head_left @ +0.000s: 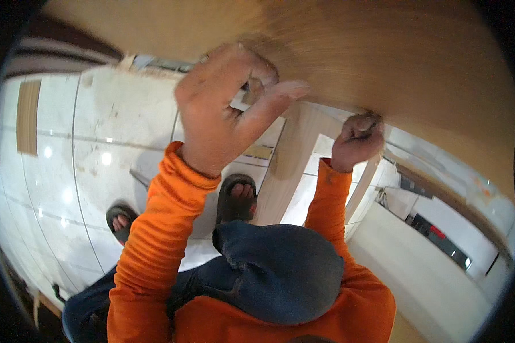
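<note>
A large brown wooden panel (406,57) with a smooth face spans the top of the view. My left hand (217,103) is at its near edge, with fingers curled in and the thumb stretched to the right along the panel. Whatever those fingers hold, if anything, is hidden. Farther right, my right hand (359,143) is closed in a fist at the same edge; a dark spot shows by its fingertips, too small to name. Orange sleeves cover both forearms.
White floor tiles (120,114) lie below, with a loose wood-coloured strip (28,117) at the left. Pale boards (292,154) stretch under my arms. On the right stands a white panel (406,263) beside a shelf-like recess with dark items (440,237). My sandalled feet are below.
</note>
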Tool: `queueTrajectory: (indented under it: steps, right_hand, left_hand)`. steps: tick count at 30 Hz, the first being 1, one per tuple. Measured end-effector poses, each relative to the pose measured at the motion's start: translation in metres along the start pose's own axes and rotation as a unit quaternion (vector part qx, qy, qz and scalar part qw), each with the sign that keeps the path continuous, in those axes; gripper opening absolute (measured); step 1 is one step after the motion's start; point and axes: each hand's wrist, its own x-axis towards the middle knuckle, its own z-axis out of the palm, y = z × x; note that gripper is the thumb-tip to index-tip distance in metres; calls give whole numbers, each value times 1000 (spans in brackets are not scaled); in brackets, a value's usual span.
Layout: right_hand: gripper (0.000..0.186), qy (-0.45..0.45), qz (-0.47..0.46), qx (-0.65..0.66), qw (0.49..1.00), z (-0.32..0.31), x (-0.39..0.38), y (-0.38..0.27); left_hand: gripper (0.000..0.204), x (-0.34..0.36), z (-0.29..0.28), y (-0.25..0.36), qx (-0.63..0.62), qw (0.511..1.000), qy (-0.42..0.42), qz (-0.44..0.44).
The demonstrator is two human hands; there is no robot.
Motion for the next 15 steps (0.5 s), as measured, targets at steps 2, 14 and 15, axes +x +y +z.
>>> queueTrajectory:
  steps: [2, 14, 15]
  right_hand:
    - [39, 71, -3, -106, 992, 16, 12, -14]
    - [49, -5, 8, -145, 989, -6, 42, -15]
    - [49, 1, 7, -146, 989, -3, 37, -20]
  left_hand:
    - [16, 34, 3, 18, -19, 997, -18, 68]
    - [19, 68, 9, 43, -132, 972, -117, -153]
    - [19, 67, 11, 45, -110, 974, -112, -162]
